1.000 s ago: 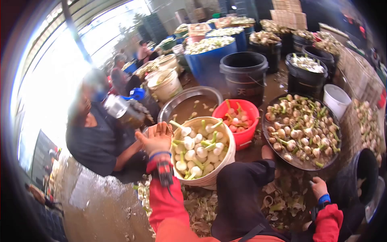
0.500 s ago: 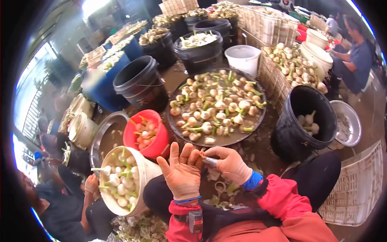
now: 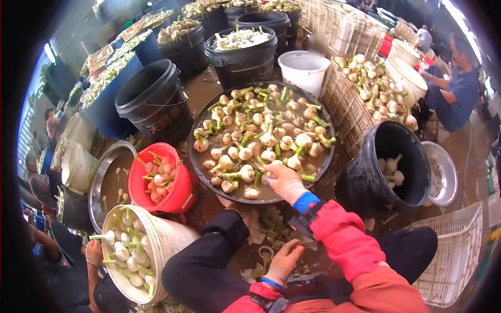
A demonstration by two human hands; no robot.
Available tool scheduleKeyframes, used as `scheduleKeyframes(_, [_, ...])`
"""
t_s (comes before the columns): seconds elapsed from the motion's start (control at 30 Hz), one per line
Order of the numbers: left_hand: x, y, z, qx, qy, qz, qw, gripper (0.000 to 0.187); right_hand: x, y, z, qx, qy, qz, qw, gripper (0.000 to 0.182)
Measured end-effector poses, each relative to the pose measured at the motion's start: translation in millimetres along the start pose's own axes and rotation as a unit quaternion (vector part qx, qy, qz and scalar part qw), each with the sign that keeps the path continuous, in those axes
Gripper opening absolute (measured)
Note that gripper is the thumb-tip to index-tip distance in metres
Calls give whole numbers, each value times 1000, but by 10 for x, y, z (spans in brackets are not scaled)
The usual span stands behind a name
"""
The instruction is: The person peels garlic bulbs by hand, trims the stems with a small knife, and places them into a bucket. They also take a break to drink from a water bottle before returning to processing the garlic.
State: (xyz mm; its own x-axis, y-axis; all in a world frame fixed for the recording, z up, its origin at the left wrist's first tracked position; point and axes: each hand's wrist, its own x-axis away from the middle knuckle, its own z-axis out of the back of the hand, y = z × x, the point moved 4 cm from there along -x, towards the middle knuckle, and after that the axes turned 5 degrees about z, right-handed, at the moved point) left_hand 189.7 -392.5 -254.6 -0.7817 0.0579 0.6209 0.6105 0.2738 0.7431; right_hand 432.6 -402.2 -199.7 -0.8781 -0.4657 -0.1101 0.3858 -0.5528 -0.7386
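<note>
Garlic bulbs (image 3: 268,136) with cut green stems lie in muddy water in a wide dark basin (image 3: 327,169). My right hand (image 3: 284,180), gloved, reaches over the basin's near edge; its fingers are closed round a small grey metal tool, and a bulb lies just beyond them. Lower down, between my legs, my left hand (image 3: 284,261) is partly curled with its fingers apart and nothing visible in it. Peeled skins (image 3: 274,221) lie on the ground between that hand and the basin.
A red bucket (image 3: 188,195) and a white bucket of cleaned bulbs (image 3: 175,237) stand left. On the right are a black bucket (image 3: 365,169), a metal bowl (image 3: 451,182) and a crate (image 3: 449,250). One person (image 3: 459,94) sits back right; another person's hand (image 3: 94,253) is at left.
My right hand has moved forward to the basin with the tool. My left hand has dropped lower and turned from its raised, palm-up pose. The view has shifted.
</note>
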Motion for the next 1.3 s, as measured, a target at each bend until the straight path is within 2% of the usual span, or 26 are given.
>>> scheduleKeyframes(0.03, [-24,2,5,16,-4,10,1000,51,-187,-115,-100,64,-14,52,997,33])
scheduleKeyframes(0.1, [-18,46,35,52,15,41,998,49,-435,-314,-329,154,-123,70,978,30])
scheduleKeyframes(0.17, [-11,96,36,81,26,29,996,47,-667,-386,-657,244,-164,115,949,27])
scheduleKeyframes(0.23, [-47,182,23,70,3,-86,994,42,-781,-485,-833,292,-223,68,928,28])
scheduleKeyframes(0.3, [-100,72,35,65,-8,-97,993,37,-839,-547,-937,322,-281,24,904,31])
scheduleKeyframes(0.37, [-12,237,85,-145,43,-153,977,39,-867,-454,-1010,299,-314,39,900,34])
scheduleKeyframes(0.4, [-115,17,147,29,47,-104,993,35,-832,-460,-948,298,-305,55,903,32])
scheduleKeyframes(0.43, [-239,-180,165,198,46,-38,978,32,-816,-436,-891,268,-299,45,915,31])
scheduleKeyframes(0.47, [-134,102,115,229,73,-36,970,31,-757,-440,-742,233,-217,59,946,34])
scheduleKeyframes(0.5, [82,423,74,258,100,-26,961,29,-764,-317,-696,200,-201,27,959,40])
scheduleKeyframes(0.53, [193,578,78,246,124,-40,961,33,-638,-381,-403,127,-136,-9,982,43])
scheduleKeyframes(0.6, [266,714,116,206,157,-86,962,42,-296,-402,27,1,-87,-111,990,36])
scheduleKeyframes(0.63, [286,728,155,181,173,-123,960,49,-35,-376,123,-142,-26,-86,986,31])
scheduleKeyframes(0.7, [343,799,122,106,152,-228,956,65,529,-385,280,-408,70,-77,907,25])
scheduleKeyframes(0.77, [496,924,-47,113,90,-246,958,73,1055,-421,417,-449,69,-173,874,22])
scheduleKeyframes(0.83, [575,980,-184,57,-14,-239,969,70,1481,-518,483,-434,82,-214,871,24])
scheduleKeyframes(0.87, [555,918,-178,55,-30,-235,970,68,1636,-518,497,-395,45,-217,892,31])
scheduleKeyframes(0.97, [667,894,-233,67,-45,-186,979,64,1927,-313,431,-468,107,-210,852,43])
scheduleKeyframes(1.03, [622,809,-210,7,-59,-238,969,65,2079,-417,588,-422,85,-211,878,41])
scheduleKeyframes(1.1, [602,739,-216,-20,-28,-243,969,68,2109,-346,526,-389,83,-206,894,38])
scheduleKeyframes(1.17, [512,612,-167,-91,31,-309,946,70,2132,-320,458,-357,88,-231,901,36])
scheduleKeyframes(1.2, [538,646,-186,-178,77,-388,901,63,2126,-329,428,-343,116,-242,900,36])
scheduleKeyframes(1.23, [504,639,-201,-182,74,-389,900,63,2139,-309,424,-250,100,-242,932,34])
scheduleKeyframes(1.3, [610,709,-263,-321,148,-576,737,52,2124,-238,332,-242,94,-266,929,30])
